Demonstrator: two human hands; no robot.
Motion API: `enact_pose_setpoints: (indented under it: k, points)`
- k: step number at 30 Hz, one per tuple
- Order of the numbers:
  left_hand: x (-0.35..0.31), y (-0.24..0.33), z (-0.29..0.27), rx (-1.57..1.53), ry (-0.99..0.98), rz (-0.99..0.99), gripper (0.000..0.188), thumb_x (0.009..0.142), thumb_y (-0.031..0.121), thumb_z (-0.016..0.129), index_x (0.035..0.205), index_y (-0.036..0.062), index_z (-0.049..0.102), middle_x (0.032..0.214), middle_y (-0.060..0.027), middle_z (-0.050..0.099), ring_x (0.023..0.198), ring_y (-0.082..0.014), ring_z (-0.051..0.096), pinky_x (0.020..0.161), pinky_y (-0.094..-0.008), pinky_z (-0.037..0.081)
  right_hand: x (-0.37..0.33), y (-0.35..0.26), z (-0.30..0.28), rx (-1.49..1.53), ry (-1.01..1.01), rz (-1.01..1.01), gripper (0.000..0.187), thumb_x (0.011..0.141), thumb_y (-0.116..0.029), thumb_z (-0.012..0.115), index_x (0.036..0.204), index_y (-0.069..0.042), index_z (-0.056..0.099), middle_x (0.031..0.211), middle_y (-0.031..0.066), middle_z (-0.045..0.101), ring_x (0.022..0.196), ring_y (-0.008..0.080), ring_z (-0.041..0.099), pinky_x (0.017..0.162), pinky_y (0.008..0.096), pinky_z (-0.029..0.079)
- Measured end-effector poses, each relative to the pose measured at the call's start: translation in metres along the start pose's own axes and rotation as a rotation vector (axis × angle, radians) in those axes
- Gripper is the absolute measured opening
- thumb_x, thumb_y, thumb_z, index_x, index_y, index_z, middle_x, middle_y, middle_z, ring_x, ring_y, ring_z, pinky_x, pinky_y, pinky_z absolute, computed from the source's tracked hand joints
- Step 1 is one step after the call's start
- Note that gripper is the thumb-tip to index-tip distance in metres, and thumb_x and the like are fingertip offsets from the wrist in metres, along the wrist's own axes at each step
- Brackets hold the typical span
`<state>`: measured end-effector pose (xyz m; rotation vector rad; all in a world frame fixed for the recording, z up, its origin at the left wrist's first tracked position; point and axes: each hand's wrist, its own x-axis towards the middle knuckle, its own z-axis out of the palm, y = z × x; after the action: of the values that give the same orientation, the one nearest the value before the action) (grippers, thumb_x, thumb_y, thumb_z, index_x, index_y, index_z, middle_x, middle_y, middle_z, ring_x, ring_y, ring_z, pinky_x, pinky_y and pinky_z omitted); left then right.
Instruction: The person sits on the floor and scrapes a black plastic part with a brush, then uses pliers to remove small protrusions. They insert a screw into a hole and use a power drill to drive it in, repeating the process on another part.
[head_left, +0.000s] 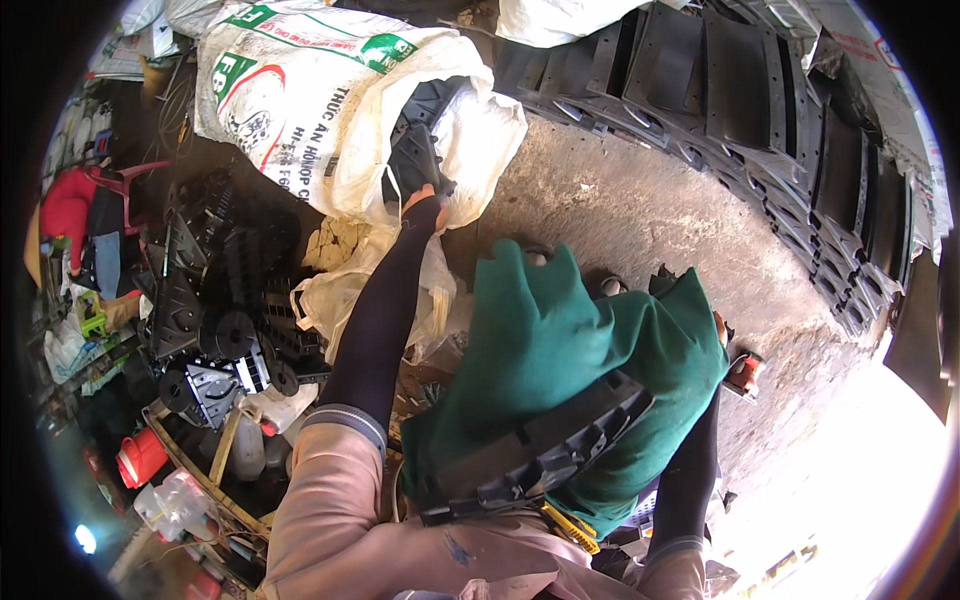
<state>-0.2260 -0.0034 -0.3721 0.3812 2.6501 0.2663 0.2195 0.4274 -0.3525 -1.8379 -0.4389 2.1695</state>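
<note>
Where the white sack (290,110) gapes, black parts (412,160) are held ahead of the left hand (427,198), the nearer one, and touched by it; whether they are gripped cannot be told. Across the green cloth (540,320), a ribbed black strip (540,445) is laid, its long axis slanting up rightward. Farther right, the right hand (721,328) is mostly hidden, its grasp unclear.

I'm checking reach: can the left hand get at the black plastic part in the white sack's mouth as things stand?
Very likely yes: the left hand is at the near end of the black plastic part, and the white sack gapes open there, leaving the way free.
</note>
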Motion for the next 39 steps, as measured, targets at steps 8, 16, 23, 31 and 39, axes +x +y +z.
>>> enact_pose_setpoints:
  k: [8,16,23,31,39]
  points:
    - [-0.002,0.008,-0.054,-0.071,0.216,0.033,0.020,0.088,0.017,0.056,0.095,-0.0003,0.062,0.090,-0.0230,0.066,0.088,-0.0385,0.065,0.081,-0.0435,0.050,0.020,0.017,-0.021,-0.105,-0.049,-0.021,0.054,0.097,-0.044,0.047,0.127,0.001,0.045,0.113,0.0186,0.057,0.098,0.0289,0.058,0.086,0.0402,0.048]
    - [-0.098,0.055,-0.212,-1.129,-0.284,0.154,0.026,0.096,0.017,0.056,0.115,-0.0001,0.056,0.101,-0.0044,0.064,0.090,-0.0119,0.062,0.078,-0.0264,0.048,-0.139,-0.032,0.074,-0.375,-0.036,-0.729,0.034,0.096,-0.033,0.055,0.105,-0.001,0.057,0.090,0.0099,0.063,0.075,0.0194,0.061,0.069,0.0316,0.050]
    - [-0.212,0.184,-0.307,-0.888,-0.115,0.472,0.021,0.094,0.015,0.058,0.111,0.0025,0.059,0.099,-0.0024,0.063,0.094,-0.0105,0.058,0.085,-0.0267,0.045,-0.389,-0.001,0.234,-0.912,-0.520,-1.353,0.046,0.083,-0.034,0.072,0.109,0.002,0.062,0.084,0.0168,0.068,0.077,0.0252,0.068,0.071,0.0365,0.053]
    - [-0.305,0.232,-0.329,-0.910,0.053,0.733,0.026,0.094,0.013,0.061,0.114,-0.0022,0.059,0.106,-0.0081,0.064,0.099,-0.0124,0.058,0.091,-0.0269,0.044,-0.452,-0.009,0.262,-0.955,-0.500,-1.608,0.021,0.092,-0.022,0.062,0.082,-0.003,0.061,0.061,0.0105,0.061,0.054,0.0227,0.062,0.054,0.0328,0.048]
    - [-0.316,0.185,-0.361,-1.118,0.791,0.658,0.034,0.097,0.013,0.052,0.125,-0.0058,0.057,0.124,-0.0113,0.060,0.113,-0.0160,0.056,0.100,-0.0312,0.041,-0.436,-0.034,0.177,-0.941,-0.849,-1.595,0.016,0.092,-0.018,0.057,0.090,-0.002,0.063,0.066,0.0055,0.058,0.060,0.0118,0.058,0.057,0.0274,0.047]
